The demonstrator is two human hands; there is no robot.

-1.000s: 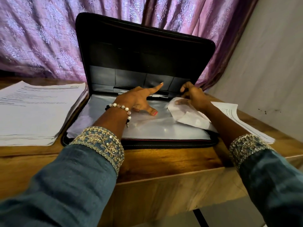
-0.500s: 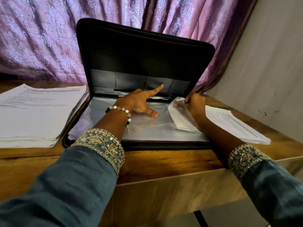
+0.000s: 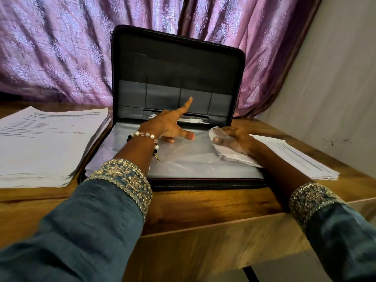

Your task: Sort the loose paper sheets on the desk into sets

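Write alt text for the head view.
A person's left hand presses on clear plastic sleeves in an open black zip folder, while the right hand is slid inside one sleeve. Paper stacks lie on either side on the wooden desk.
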